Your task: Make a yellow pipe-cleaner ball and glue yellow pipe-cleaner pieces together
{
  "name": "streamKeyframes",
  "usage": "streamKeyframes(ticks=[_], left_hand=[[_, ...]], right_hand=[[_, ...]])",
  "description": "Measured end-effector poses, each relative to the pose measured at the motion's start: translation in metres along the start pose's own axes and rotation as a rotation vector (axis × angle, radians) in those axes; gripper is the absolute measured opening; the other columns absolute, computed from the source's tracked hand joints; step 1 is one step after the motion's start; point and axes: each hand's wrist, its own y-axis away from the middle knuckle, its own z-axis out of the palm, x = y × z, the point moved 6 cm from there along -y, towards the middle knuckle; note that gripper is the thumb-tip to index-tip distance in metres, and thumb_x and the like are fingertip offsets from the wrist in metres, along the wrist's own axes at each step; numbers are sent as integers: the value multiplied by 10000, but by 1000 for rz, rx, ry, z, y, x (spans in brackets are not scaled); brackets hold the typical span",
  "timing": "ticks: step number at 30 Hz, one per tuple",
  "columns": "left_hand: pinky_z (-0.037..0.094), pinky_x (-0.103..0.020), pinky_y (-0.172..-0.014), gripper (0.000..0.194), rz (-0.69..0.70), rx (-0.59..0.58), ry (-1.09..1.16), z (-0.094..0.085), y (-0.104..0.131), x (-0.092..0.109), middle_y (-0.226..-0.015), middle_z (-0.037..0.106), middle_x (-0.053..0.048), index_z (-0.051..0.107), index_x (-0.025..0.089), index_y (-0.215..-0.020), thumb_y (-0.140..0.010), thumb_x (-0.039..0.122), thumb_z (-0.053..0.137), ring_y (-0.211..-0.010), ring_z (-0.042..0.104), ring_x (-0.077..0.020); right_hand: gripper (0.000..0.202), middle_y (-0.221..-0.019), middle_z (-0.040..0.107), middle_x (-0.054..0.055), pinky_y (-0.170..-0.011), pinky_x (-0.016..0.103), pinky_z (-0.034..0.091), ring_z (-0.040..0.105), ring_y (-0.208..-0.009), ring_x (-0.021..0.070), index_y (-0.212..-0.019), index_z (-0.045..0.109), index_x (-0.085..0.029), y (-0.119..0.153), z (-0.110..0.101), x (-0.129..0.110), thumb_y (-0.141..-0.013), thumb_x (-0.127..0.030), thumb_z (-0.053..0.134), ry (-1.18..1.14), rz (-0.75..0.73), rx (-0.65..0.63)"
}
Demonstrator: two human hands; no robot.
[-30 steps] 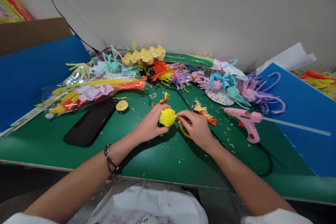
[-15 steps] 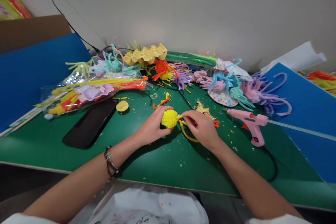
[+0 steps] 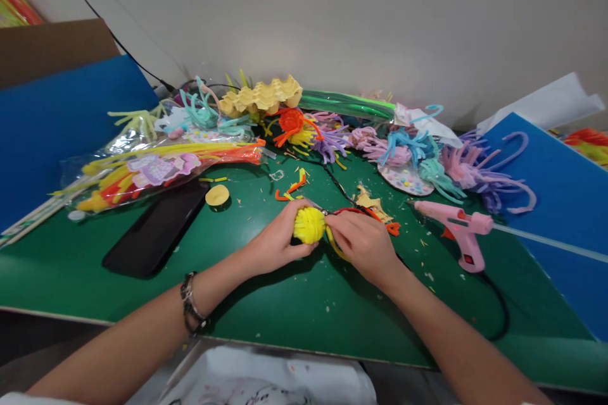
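We hold a yellow bundle (image 3: 308, 226) in our left grip (image 3: 274, 239), half curled around it, our right grip (image 3: 365, 245) pinched at its end

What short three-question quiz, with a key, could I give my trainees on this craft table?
1. Which hand cups the yellow bundle from its left side?
2. True or false: the pink glue gun lies to the right of the black phone.
3. Choose one. The tabletop is: A) red, B) green, C) white.

Key: 1. The left hand. 2. True. 3. B.
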Motion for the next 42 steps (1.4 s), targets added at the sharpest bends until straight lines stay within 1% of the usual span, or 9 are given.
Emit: streamKeyframes(ticks=[4, 7, 12, 16, 19, 22, 25, 31, 42], left_hand=[[434, -291, -760, 463, -15, -33, 34, 2, 1, -4, -1047, 503, -78, 288, 184, -1110, -718, 227, 530, -943, 513, -194], [434, -276, -740, 472, -28, -70, 57, 4, 1, -6, -1045, 501, -71, 273, 189, -1114, -720, 232, 531, -934, 512, -187], [433, -269, -727, 460, -34, -113, 57, 6, 1, -6, -1042, 495, -64, 274, 196, -1109, -726, 228, 526, -920, 508, -181], [435, -290, -745, 469, -27, -93, 57, 5, 1, -5, -1042, 492, -70, 269, 198, -1112, -722, 244, 526, -926, 507, -191], [434, -310, -766, 448, -17, -48, 40, 4, 0, -6, -1067, 482, -89, 269, 188, -1112, -740, 262, 507, -955, 499, -202], [431, -331, -785, 449, -16, 10, -3, 2, 0, -8, -1084, 475, -99, 282, 190, -1103, -733, 257, 527, -982, 490, -215], [428, -343, -799, 455, 7, 41, -45, 2, 0, -8, -1090, 473, -103, 304, 191, -1086, -716, 254, 560, -999, 485, -224], [436, -319, -775, 429, 19, 62, -117, 3, 1, -6, -1060, 473, -84, 313, 191, -1052, -687, 169, 536, -973, 499, -205], [436, -275, -666, 414, -67, 122, -173, -4, -1, -9, -960, 478, -47, 299, 191, -987, -673, 252, 561, -834, 536, -175]], right_hand=[[178, -703, 614, 22, -582, 201, 415, 554, -632, 111, -798, 573, -179, 0, 4, 10, -842, -133, 407, -326, 137, -26], [160, -672, 585, 8, -556, 188, 409, 531, -604, 96, -775, 562, -177, -1, 5, 13, -833, -120, 424, -438, 160, -6], [177, -670, 563, 19, -575, 210, 413, 517, -627, 107, -765, 556, -181, -1, 5, 7, -845, -137, 404, -449, 82, 15], [145, -697, 557, 10, -594, 214, 418, 519, -653, 106, -772, 538, -193, -2, 6, 8, -834, -131, 422, -489, 160, 27], [102, -776, 554, 21, -626, 229, 432, 525, -688, 113, -868, 531, -194, 0, 4, 11, -813, -155, 454, -490, 257, 59], [288, -870, 539, 48, -641, 269, 452, 531, -725, 143, -1034, 485, -189, 2, 8, 10, -763, -273, 534, -462, 336, 22], [430, -934, 532, 75, -693, 310, 460, 535, -825, 187, -1084, 460, -179, 3, 14, 4, -717, -368, 580, -431, 350, -11], [284, -864, 542, 67, -669, 292, 462, 540, -763, 166, -994, 515, -155, 3, 17, 3, -755, -305, 547, -395, 402, 12], [280, -894, 588, 69, -707, 295, 473, 565, -797, 157, -1073, 527, -178, 0, 14, 7, -845, -317, 446, -381, 183, -21]])
